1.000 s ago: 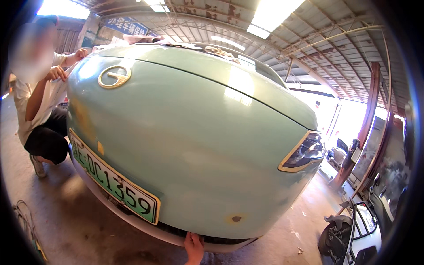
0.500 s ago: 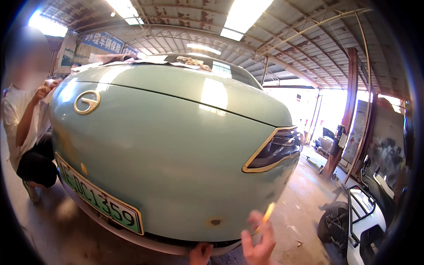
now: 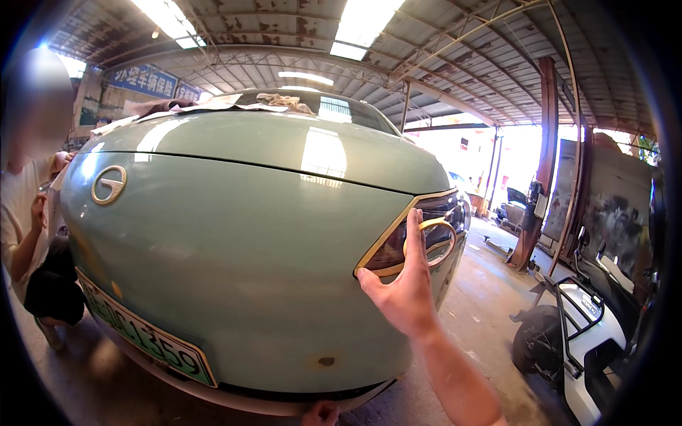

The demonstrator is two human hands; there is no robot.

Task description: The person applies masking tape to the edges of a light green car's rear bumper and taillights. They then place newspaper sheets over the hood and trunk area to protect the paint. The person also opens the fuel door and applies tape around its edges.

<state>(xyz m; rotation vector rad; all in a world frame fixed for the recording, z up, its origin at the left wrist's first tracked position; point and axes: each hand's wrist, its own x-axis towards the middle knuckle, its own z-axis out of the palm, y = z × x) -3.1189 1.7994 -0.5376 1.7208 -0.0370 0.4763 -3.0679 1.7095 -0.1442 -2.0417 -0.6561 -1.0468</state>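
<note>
My right hand (image 3: 408, 291) reaches up to the headlight (image 3: 389, 254), which is edged with yellow masking tape. Its thumb rests at the headlight's lower inner corner and a finger points upward across the lens. A yellow roll of masking tape (image 3: 452, 250) hangs on the fingers of that hand, its ring partly hidden behind them. At the bottom edge, my left hand (image 3: 322, 413) is by the lower lip of the pale green bumper (image 3: 284, 298). Only its curled fingers show, and what they grip cannot be made out.
A person (image 3: 28, 220) crouches at the left, hands at the car's side. The badge (image 3: 109, 185) and licence plate (image 3: 145, 334) have yellow edging. Cloth and paper (image 3: 170, 108) lie on the hood. A white scooter (image 3: 586, 341) stands at right, near a rusty post (image 3: 543, 163).
My right hand has risen from low by the bumper to the headlight with the tape roll. My left hand stays low. The view has shifted slightly right.
</note>
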